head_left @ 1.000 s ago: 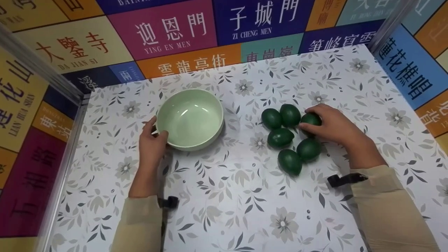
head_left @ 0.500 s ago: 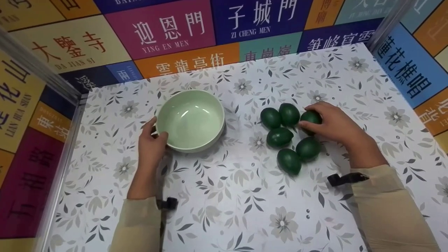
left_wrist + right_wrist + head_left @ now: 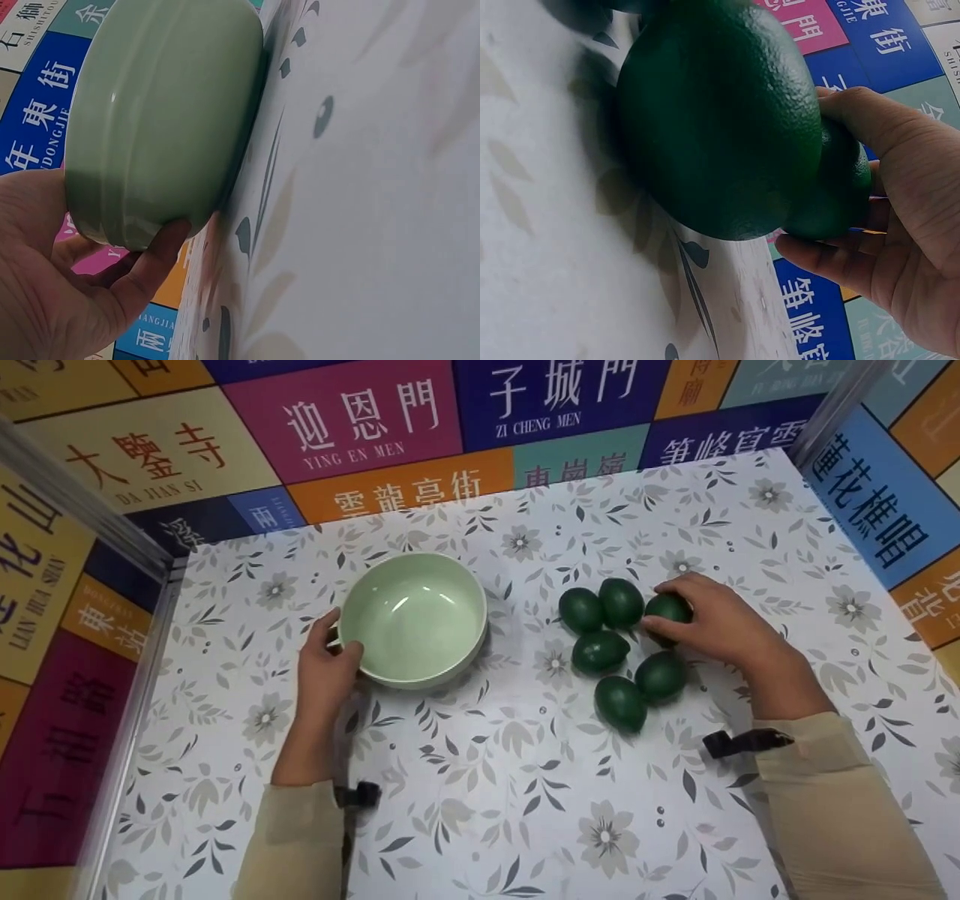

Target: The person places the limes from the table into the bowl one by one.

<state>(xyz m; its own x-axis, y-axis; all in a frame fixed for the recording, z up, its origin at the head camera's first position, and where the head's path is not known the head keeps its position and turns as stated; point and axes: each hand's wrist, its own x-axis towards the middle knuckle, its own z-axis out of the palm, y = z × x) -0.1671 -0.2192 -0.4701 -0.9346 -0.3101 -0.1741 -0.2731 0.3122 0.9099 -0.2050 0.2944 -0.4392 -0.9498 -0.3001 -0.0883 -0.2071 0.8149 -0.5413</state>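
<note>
A light green bowl stands on the left part of the table, with nothing inside it. My left hand holds its near left side, thumb and fingers spread against the outer wall; the left wrist view shows fingertips low on that wall. To the right, my right hand grips a dark green lime between thumb and fingers, close over the tabletop. Its far side is hidden by the hand. In the right wrist view a nearer lime partly covers the held one.
Several loose limes lie in a cluster left of and below the right hand, among them one lime in the middle and one lime nearest me. The floral-covered table meets colourful lettered panels at the back and sides.
The bowl has shifted slightly to the right by the left hand. The right hand stays at the same lime with its grip, and the other limes have not moved.
</note>
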